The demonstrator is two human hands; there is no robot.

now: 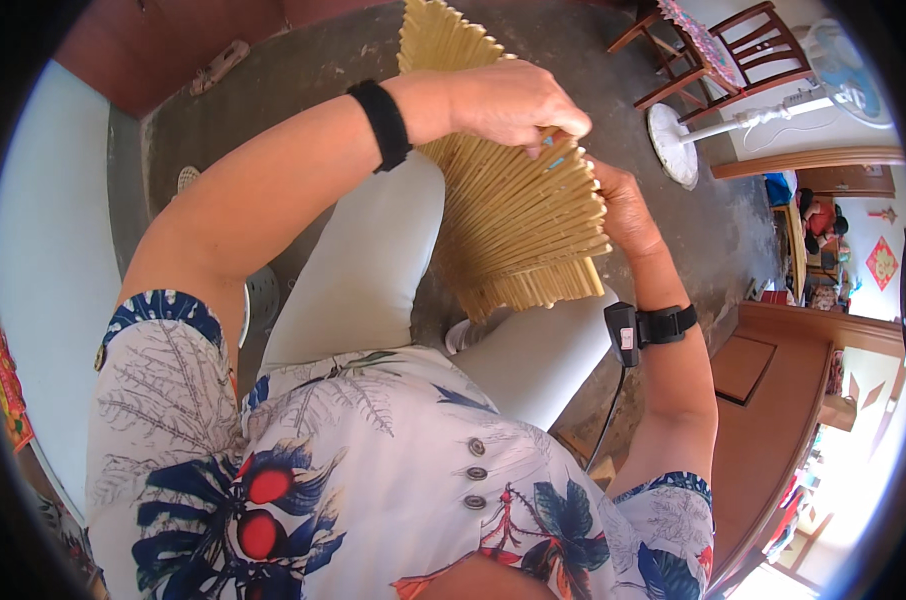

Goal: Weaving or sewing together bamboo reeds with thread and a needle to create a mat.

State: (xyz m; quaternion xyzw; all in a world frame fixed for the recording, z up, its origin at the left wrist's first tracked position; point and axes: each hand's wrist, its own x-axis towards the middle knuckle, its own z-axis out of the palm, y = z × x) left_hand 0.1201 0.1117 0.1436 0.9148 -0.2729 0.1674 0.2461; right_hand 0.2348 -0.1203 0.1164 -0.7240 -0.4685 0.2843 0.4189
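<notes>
A large fanned piece of many thin yellow-tan sticks, like bamboo slats [523,215], stands over and between my knees. Its sticks lie side by side in folded layers. From above, my left hand [518,105] closes over its upper edge, fingers bent down and pinching near the stick ends. Small light-blue bits show beside those fingertips. My right hand [623,205] is at the right edge, close below the left one. Its fingers curl behind the sticks and are partly hidden. The lower end of the piece reaches my right thigh.
A white standing fan [673,145] and a dark wooden chair [728,55] stand at the upper right. Further right is a brown wooden door [763,410] by a doorway. A pale stool [261,302] is beside my left leg. Footwear [220,65] lies by the far wall.
</notes>
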